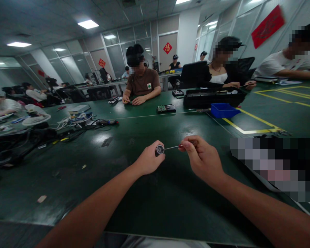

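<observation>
Above the green table, my left hand [150,159] is closed around a small dark cylinder with a silvery round rim [159,149]. Its round end faces me, and the rest is mostly hidden by my fingers. A screwdriver [172,148] with a thin metal shaft and a reddish handle is gripped in my right hand [200,155]. The shaft points left, its tip at the rim of the cylinder; I cannot tell whether it touches or goes in. Both hands are held close together, slightly above the table surface.
The green table [93,193] spreads around my hands. Ahead lie a circuit-board device [166,109], a blue bin [224,110] and a long black casing [213,99]. Tangled cables [67,125] lie at left. A person in a brown shirt [142,81] sits opposite; others sit at right.
</observation>
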A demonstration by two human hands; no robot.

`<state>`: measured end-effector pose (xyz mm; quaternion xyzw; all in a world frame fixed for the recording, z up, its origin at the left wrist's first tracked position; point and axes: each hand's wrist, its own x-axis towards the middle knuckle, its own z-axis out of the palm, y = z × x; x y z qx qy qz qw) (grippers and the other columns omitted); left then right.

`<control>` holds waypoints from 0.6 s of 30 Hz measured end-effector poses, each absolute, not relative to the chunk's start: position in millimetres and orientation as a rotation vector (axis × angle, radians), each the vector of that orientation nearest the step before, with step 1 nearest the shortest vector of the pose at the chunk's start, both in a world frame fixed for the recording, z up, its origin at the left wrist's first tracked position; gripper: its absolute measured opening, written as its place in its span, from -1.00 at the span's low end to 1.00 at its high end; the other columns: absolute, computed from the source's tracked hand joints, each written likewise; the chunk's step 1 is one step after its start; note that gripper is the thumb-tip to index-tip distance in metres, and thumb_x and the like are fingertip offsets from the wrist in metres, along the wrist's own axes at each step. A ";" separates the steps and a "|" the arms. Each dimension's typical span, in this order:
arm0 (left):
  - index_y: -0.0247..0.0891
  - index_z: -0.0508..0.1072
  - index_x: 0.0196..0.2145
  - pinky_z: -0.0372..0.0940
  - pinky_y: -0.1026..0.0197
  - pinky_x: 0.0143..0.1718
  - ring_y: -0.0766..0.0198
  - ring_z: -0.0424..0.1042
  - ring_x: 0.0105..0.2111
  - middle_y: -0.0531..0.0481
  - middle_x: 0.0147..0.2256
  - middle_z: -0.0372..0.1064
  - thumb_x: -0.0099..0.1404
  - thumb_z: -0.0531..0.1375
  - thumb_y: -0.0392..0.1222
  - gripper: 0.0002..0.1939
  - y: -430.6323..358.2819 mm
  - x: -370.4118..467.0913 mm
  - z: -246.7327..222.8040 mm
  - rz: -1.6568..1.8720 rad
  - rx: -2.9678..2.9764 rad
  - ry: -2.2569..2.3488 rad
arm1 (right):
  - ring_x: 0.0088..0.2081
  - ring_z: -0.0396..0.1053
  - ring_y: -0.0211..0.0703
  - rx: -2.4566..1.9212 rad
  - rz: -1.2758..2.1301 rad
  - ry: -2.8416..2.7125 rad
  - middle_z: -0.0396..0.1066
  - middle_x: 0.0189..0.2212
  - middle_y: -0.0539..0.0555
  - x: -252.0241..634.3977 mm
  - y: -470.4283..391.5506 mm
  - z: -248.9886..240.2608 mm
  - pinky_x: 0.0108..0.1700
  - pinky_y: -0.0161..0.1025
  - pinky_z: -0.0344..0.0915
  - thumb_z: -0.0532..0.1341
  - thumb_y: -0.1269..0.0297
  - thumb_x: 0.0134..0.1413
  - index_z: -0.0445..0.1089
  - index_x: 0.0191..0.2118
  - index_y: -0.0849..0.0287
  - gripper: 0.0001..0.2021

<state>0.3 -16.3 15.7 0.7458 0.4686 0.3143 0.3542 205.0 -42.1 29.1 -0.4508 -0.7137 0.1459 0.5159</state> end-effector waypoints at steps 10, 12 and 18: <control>-0.21 0.31 -0.30 0.09 0.25 -0.39 0.34 0.22 -0.42 0.14 -0.42 0.23 0.23 0.15 -0.29 -0.93 -18.3 -0.5 17.2 0.795 1.930 1.196 | -0.34 0.56 -0.17 -1.050 0.379 -1.676 0.56 -0.41 0.02 205.7 -40.2 26.5 -0.31 -0.29 0.38 0.10 0.15 0.35 0.37 -0.21 0.10 -0.81; -0.21 0.31 -0.30 0.09 0.25 -0.39 0.34 0.22 -0.42 0.14 -0.42 0.23 0.23 0.15 -0.29 -0.93 -19.0 -0.3 18.0 0.798 1.936 1.195 | -0.34 0.56 -0.17 -1.053 0.390 -1.667 0.56 -0.41 0.01 206.2 -39.8 26.2 -0.30 -0.29 0.38 0.10 0.14 0.35 0.37 -0.21 0.10 -0.81; -0.21 0.31 -0.30 0.09 0.24 -0.39 0.35 0.22 -0.43 0.15 -0.42 0.23 0.22 0.15 -0.31 -0.92 -17.9 -0.7 17.7 0.815 1.949 1.198 | -0.37 0.56 -0.17 -1.038 0.397 -1.690 0.55 -0.44 0.00 206.1 -41.7 26.3 -0.33 -0.28 0.38 0.10 0.15 0.34 0.37 -0.23 0.10 -0.81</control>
